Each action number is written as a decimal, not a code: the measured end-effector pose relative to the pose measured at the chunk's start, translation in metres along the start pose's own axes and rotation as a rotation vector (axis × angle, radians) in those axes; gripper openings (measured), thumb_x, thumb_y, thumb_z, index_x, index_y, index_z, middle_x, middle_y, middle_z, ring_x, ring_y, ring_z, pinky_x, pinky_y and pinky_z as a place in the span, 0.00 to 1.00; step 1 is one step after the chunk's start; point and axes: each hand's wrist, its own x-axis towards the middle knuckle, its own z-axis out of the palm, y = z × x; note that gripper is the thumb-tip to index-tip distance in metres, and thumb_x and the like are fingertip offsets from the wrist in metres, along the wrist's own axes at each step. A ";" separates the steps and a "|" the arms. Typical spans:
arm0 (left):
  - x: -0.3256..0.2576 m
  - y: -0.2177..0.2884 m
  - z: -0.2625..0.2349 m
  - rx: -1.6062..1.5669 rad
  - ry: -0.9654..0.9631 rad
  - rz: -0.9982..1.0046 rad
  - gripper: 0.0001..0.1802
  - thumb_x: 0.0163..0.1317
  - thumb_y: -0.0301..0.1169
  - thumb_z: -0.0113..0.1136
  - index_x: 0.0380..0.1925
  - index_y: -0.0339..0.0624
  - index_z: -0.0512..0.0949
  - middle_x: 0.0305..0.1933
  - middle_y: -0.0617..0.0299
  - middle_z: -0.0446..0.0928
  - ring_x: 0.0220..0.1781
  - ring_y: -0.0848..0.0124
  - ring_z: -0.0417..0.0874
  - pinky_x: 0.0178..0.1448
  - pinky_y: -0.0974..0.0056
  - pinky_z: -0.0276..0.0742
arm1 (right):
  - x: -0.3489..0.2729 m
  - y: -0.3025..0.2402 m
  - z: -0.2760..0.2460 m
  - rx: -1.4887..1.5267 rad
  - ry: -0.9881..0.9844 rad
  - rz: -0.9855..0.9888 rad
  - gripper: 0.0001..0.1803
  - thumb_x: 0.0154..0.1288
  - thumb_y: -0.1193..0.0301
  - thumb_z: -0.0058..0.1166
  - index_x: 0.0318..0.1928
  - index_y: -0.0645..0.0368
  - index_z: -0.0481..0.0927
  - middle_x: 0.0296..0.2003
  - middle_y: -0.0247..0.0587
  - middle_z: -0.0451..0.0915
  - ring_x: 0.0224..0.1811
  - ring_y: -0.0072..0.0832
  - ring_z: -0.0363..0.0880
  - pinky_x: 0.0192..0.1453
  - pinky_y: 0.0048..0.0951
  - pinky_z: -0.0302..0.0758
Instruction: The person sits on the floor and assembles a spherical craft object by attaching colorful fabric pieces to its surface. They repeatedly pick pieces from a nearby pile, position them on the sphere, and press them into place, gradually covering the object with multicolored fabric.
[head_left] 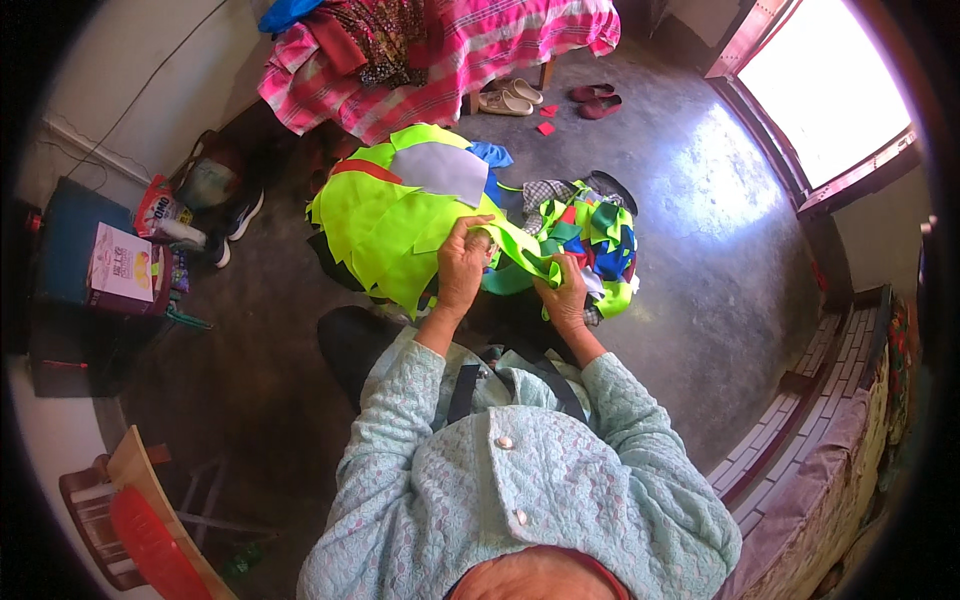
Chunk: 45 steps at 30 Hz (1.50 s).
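Observation:
A neon yellow-green fabric strip [518, 244] stretches between my two hands over my lap. My left hand [463, 268] grips its left end, fingers closed, beside a large heap of neon yellow-green cloth pieces [370, 225]. On top of that heap lie a grey cloth piece [440, 168] and a red strip [366, 170]. My right hand [566, 298] is closed on the strip's other end. Just beyond it sits a pile of mixed scraps [607, 240] in green, blue, red and white. What lies beneath both heaps is hidden.
A bed with a pink checked cover [350, 95] stands ahead. Beige shoes [507, 98] and dark red shoes [597, 100] rest on the floor [690, 330]. Boxes [125, 265] are stacked at left, near a wooden chair [95, 510]. A bright doorway [830, 90] opens at right.

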 end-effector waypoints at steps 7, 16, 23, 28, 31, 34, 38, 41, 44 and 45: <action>0.006 0.043 -0.017 -0.110 0.072 0.130 0.06 0.68 0.28 0.53 0.41 0.39 0.75 0.42 0.62 0.79 0.41 0.75 0.77 0.48 0.68 0.75 | -0.002 0.004 0.004 -0.026 -0.005 0.014 0.11 0.51 0.76 0.61 0.36 0.55 0.76 0.37 0.41 0.76 0.40 0.42 0.77 0.43 0.35 0.73; 0.018 0.070 -0.016 -0.088 0.093 0.184 0.07 0.66 0.25 0.51 0.43 0.38 0.74 0.34 0.67 0.76 0.36 0.80 0.75 0.41 0.72 0.73 | -0.002 0.006 0.003 -0.013 -0.011 0.013 0.08 0.54 0.77 0.59 0.35 0.58 0.75 0.36 0.43 0.75 0.40 0.43 0.76 0.45 0.36 0.72; 0.080 0.116 -0.014 -0.207 0.128 0.229 0.06 0.66 0.27 0.52 0.42 0.43 0.74 0.35 0.67 0.76 0.35 0.77 0.79 0.37 0.70 0.79 | -0.001 0.004 0.004 -0.033 -0.006 0.008 0.08 0.53 0.77 0.59 0.34 0.59 0.75 0.36 0.43 0.76 0.40 0.44 0.76 0.44 0.37 0.71; 0.140 0.113 -0.083 -0.132 0.237 0.298 0.09 0.66 0.25 0.50 0.46 0.44 0.73 0.41 0.64 0.78 0.42 0.74 0.80 0.43 0.66 0.81 | -0.001 0.005 0.002 -0.048 -0.001 -0.011 0.09 0.53 0.77 0.59 0.35 0.58 0.75 0.35 0.43 0.75 0.40 0.44 0.76 0.44 0.37 0.72; 0.158 0.060 -0.163 0.530 0.472 0.309 0.12 0.58 0.17 0.46 0.40 0.37 0.76 0.40 0.59 0.80 0.42 0.73 0.81 0.44 0.67 0.76 | 0.000 0.001 0.005 -0.019 -0.007 -0.029 0.09 0.53 0.77 0.59 0.35 0.58 0.75 0.35 0.43 0.76 0.40 0.44 0.76 0.44 0.37 0.72; 0.140 0.028 -0.188 0.553 0.426 0.220 0.13 0.54 0.17 0.49 0.38 0.38 0.77 0.43 0.55 0.82 0.46 0.65 0.82 0.49 0.62 0.75 | -0.002 0.004 0.003 -0.045 0.016 -0.028 0.08 0.52 0.77 0.59 0.34 0.58 0.75 0.35 0.43 0.76 0.40 0.43 0.76 0.44 0.37 0.72; 0.120 0.015 -0.181 0.872 0.513 0.289 0.13 0.51 0.18 0.53 0.37 0.40 0.77 0.42 0.53 0.81 0.48 0.56 0.80 0.53 0.58 0.74 | 0.000 0.006 0.002 -0.060 0.016 -0.042 0.08 0.52 0.77 0.59 0.34 0.58 0.76 0.35 0.44 0.76 0.40 0.42 0.77 0.43 0.37 0.73; 0.114 0.010 -0.162 0.978 0.438 0.361 0.13 0.51 0.23 0.60 0.39 0.41 0.77 0.43 0.54 0.79 0.51 0.54 0.78 0.56 0.55 0.71 | -0.001 0.005 0.002 -0.065 0.006 -0.037 0.08 0.52 0.76 0.60 0.34 0.58 0.76 0.36 0.44 0.77 0.40 0.42 0.77 0.44 0.37 0.73; 0.117 0.004 -0.148 1.069 0.400 0.469 0.17 0.51 0.29 0.66 0.42 0.42 0.76 0.48 0.55 0.78 0.54 0.55 0.75 0.57 0.53 0.69 | 0.000 0.004 0.002 -0.050 -0.009 -0.017 0.08 0.53 0.76 0.59 0.34 0.58 0.76 0.36 0.44 0.77 0.41 0.43 0.77 0.44 0.37 0.73; 0.119 0.002 -0.147 1.130 0.432 0.437 0.17 0.52 0.30 0.66 0.42 0.43 0.76 0.48 0.55 0.77 0.55 0.56 0.75 0.57 0.53 0.68 | 0.000 0.003 0.002 -0.058 -0.011 -0.015 0.08 0.53 0.76 0.59 0.34 0.59 0.76 0.36 0.45 0.76 0.40 0.43 0.77 0.44 0.37 0.73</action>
